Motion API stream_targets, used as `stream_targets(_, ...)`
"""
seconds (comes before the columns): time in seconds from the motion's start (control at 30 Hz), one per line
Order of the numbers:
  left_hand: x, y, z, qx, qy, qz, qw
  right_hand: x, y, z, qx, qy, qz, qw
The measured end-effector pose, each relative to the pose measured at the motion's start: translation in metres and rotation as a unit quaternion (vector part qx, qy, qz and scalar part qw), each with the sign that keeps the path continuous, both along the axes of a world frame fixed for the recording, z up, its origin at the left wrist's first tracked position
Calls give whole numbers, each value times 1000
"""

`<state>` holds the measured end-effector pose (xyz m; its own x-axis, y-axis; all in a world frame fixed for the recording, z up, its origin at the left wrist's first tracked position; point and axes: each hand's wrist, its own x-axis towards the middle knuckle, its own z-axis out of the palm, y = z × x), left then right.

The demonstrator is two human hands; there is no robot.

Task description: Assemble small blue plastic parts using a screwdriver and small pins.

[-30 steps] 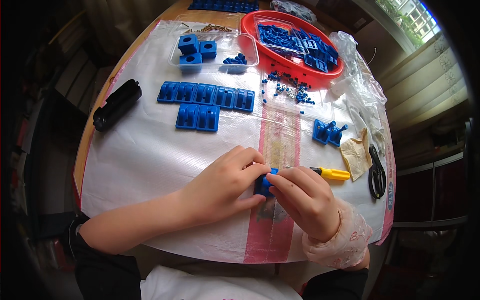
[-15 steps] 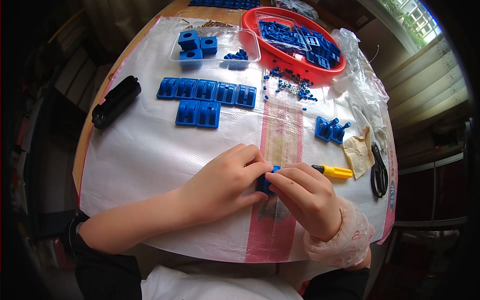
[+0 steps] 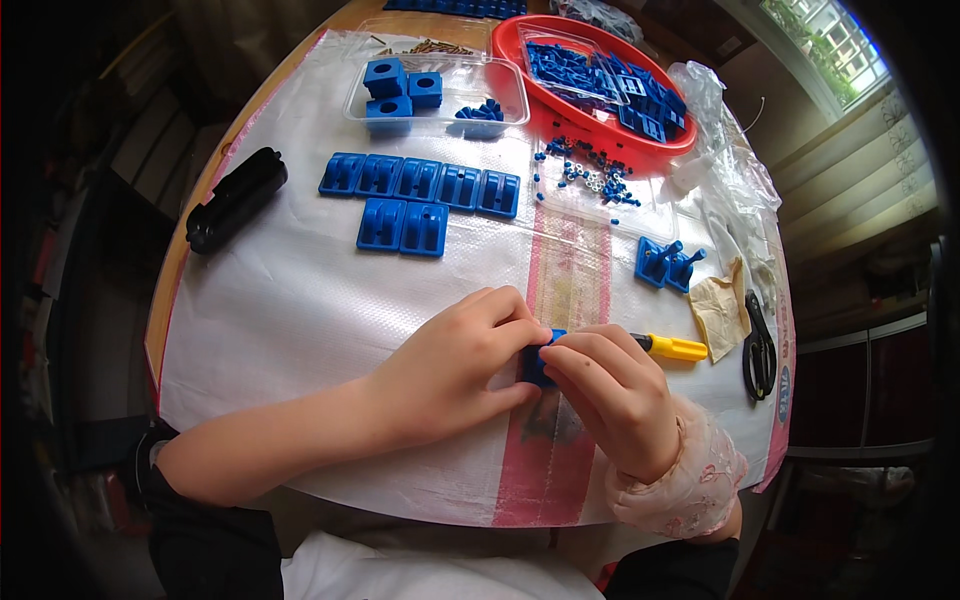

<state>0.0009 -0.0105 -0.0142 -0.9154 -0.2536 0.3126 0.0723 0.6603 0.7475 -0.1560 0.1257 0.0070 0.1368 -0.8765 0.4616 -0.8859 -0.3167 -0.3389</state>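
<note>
Near the front of the table, a small blue plastic part [image 3: 537,368] sits between my hands, mostly hidden by the fingers. My left hand [image 3: 468,352] grips it from the left, thumb and fingers closed around its side. From the right, my right hand [image 3: 612,385] has its fingers bent and pressed together at the part's top; whether they pinch some smaller piece is hidden. A yellow-handled screwdriver [image 3: 678,348] lies just beyond my right hand. Farther right are two blue square bases with upright pegs [image 3: 670,264].
Rows of blue brackets [image 3: 418,182] lie at mid-left, a black case [image 3: 236,201] beside them. Behind stand a clear tray [image 3: 440,128] with blue blocks and a red basin [image 3: 660,150] of blue parts. Small caps and nuts [image 3: 590,178] lie nearby; scissors [image 3: 760,350] at right.
The view has shifted slightly, so the table things appear a little farther right. Both hands keep nearly the same grip around the blue part.
</note>
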Motion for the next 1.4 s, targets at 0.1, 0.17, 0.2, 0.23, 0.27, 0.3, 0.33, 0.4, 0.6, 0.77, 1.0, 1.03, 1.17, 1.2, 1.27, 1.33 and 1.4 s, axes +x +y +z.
stream_targets(0.1, -1, -1, -1, 8, 1, 3, 1000, 1, 1, -1, -12, 15, -5, 1000)
stream_targets(0.17, -1, -1, 0, 12, -4, 3, 1000, 2, 1, -2, -14, 22, -8, 1000)
stream_targets(0.2, -1, -1, 0, 14, -6, 3, 1000, 2, 1, -2, -15, 25, -9, 1000)
stream_targets(0.23, -1, -1, -1, 15, -8, 3, 1000, 2, 1, -3, -15, 24, -9, 1000)
stream_targets(0.27, -2, -1, 0, 17, -10, 1, 1000, 2, 1, -3, -14, 24, -10, 1000)
stream_targets(0.3, -2, -2, 0, 19, -10, 0, 1000, 2, 1, -3, -13, 23, -11, 1000)
stream_targets(0.33, -2, -2, 0, 21, -10, -1, 1000, 1, 1, -2, -1, 9, -7, 1000)
stream_targets(0.4, -2, -2, 0, 20, -13, 1, 1000, -2, -2, 1, 23, -20, 4, 1000)
stream_targets(0.6, -1, -2, 1, 22, -25, 5, 999, -1, -3, 1, 31, -72, -14, 997)
stream_targets(0.77, -3, -2, 0, 29, -27, -4, 999, -1, -1, 0, 38, -92, -34, 994)
stream_targets(1.0, -2, -1, 4, 33, -37, 3, 999, 2, -2, 1, 52, -128, -57, 989)
stream_targets(1.03, -2, -2, 3, 38, -36, 2, 999, 1, -2, 1, 56, -144, -60, 986)
stream_targets(1.17, -3, -1, 3, 47, -48, 1, 998, -4, -4, -4, 63, -218, -45, 973)
stream_targets(1.2, -3, -2, 4, 44, -47, 0, 998, -5, -4, -4, 62, -237, -34, 969)
stream_targets(1.27, -3, -2, 4, 38, -45, -3, 998, -7, -2, 1, 80, -224, -31, 971)
stream_targets(1.33, -3, -2, 4, 31, -44, -1, 999, -7, -2, 2, 78, -200, -28, 976)
stream_targets(1.4, -3, -1, 4, 30, -43, -2, 999, -6, -3, 1, 53, -164, -25, 985)
